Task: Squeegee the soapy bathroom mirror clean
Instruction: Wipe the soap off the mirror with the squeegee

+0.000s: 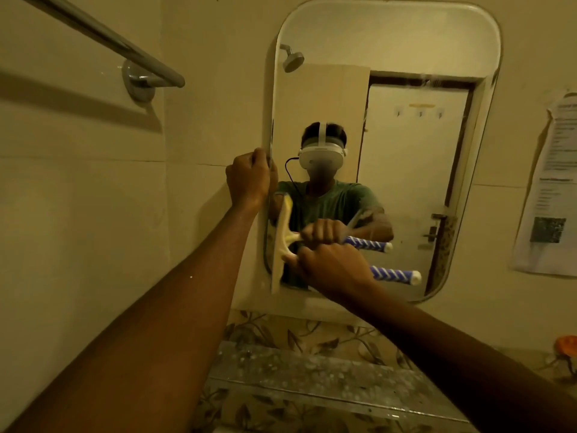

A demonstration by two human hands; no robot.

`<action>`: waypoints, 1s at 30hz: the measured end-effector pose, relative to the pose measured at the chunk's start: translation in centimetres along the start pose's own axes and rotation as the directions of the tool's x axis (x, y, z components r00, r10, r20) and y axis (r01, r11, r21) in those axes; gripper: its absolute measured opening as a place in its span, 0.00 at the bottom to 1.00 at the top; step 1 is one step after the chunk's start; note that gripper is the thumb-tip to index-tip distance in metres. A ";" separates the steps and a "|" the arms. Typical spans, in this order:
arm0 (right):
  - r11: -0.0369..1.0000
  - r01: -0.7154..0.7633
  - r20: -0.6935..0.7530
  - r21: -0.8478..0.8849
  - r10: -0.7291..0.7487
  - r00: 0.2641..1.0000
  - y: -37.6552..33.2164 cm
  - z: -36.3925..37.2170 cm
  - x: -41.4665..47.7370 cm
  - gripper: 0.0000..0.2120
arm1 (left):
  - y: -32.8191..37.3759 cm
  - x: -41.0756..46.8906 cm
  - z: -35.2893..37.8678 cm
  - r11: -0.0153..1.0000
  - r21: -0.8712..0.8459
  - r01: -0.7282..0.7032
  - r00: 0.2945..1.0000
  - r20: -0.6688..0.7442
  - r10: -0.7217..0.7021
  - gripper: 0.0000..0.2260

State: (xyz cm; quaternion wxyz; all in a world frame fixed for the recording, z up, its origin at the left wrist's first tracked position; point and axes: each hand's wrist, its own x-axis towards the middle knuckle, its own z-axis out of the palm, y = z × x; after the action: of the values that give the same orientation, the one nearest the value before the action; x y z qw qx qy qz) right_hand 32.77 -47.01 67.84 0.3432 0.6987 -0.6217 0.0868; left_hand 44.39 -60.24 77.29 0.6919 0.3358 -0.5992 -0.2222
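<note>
A tall mirror (pixel 406 145) with rounded corners hangs on the wall ahead. My right hand (pixel 334 270) is shut on a squeegee (pixel 279 260) with a cream blade and a blue-and-white striped handle (pixel 396 275). The blade stands upright against the glass at the mirror's lower left edge. My left hand (pixel 248 179) is closed on the mirror's left edge at mid height. The mirror reflects a person, the squeegee and a door. Thin streaks show near the mirror's upper right.
A metal towel bar (pixel 131 54) juts from the left wall. A glass shelf (pixel 312 376) sits below the mirror, over floral tiles. A paper notice (pixel 552 189) hangs on the right wall, with an orange object (pixel 566 345) lower right.
</note>
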 end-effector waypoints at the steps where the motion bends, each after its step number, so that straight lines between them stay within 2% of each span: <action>1: 1.000 0.011 -0.001 -0.005 -0.011 1.000 -0.6 0.3 0.9 0.26 | -0.1 -0.1 0.0 1.000 0.005 -0.003 1.000 -0.011 0.003 0.20; 5: 1.000 0.013 0.020 0.019 -0.013 1.000 0.7 0.4 0.5 0.24 | -0.2 0.2 0.2 1.000 0.009 -0.006 1.000 -0.019 0.006 0.20; 8: 0.998 -0.033 0.154 0.050 0.025 0.988 4.6 0.8 -2.8 0.20 | -0.3 0.2 0.4 1.000 0.004 -0.001 1.000 -0.026 0.001 0.18; 12: 0.987 -0.130 0.139 -0.089 0.142 0.980 9.2 1.5 -6.9 0.22 | -0.3 0.0 0.7 1.000 0.017 -0.018 0.999 -0.038 0.018 0.16; 15: 0.973 -0.179 0.117 -0.146 0.197 0.973 9.9 0.5 -8.5 0.22 | -0.3 0.0 0.8 0.999 0.037 -0.015 0.999 -0.033 0.016 0.16; 19: 0.993 -0.117 0.124 -0.022 0.119 0.985 6.2 0.4 -6.8 0.19 | -0.2 0.0 0.7 0.999 0.043 -0.002 0.999 -0.036 0.003 0.15; 21: 0.999 0.019 0.050 -0.038 -0.017 0.999 3.4 1.7 -5.0 0.15 | -0.2 0.0 0.6 0.999 0.040 -0.002 0.999 -0.035 0.003 0.15; 23: 0.996 0.060 0.021 -0.059 -0.059 0.998 1.4 2.4 -3.5 0.16 | -0.1 -0.2 0.6 0.999 0.037 -0.003 0.999 -0.035 0.004 0.16; 26: 0.998 0.043 0.057 -0.051 -0.040 0.998 2.1 3.1 -3.0 0.22 | -0.2 -0.2 0.7 0.999 0.044 -0.003 0.999 -0.042 0.005 0.16; 28: 0.994 0.083 0.077 -0.078 -0.077 0.994 4.1 3.2 -4.3 0.27 | -0.2 -0.2 0.7 0.999 0.054 -0.005 0.999 -0.038 0.007 0.16; 30: 0.992 0.086 0.144 -0.088 -0.073 0.987 7.0 3.5 -6.5 0.23 | -0.2 -0.1 0.7 0.998 0.057 -0.011 0.999 -0.031 0.013 0.17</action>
State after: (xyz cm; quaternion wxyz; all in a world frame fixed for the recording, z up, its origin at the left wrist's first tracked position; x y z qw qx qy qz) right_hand 23.78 -43.74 64.24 0.3340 0.7104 -0.6195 -0.0058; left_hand 43.66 -60.46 77.08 0.6929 0.3552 -0.5963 -0.1954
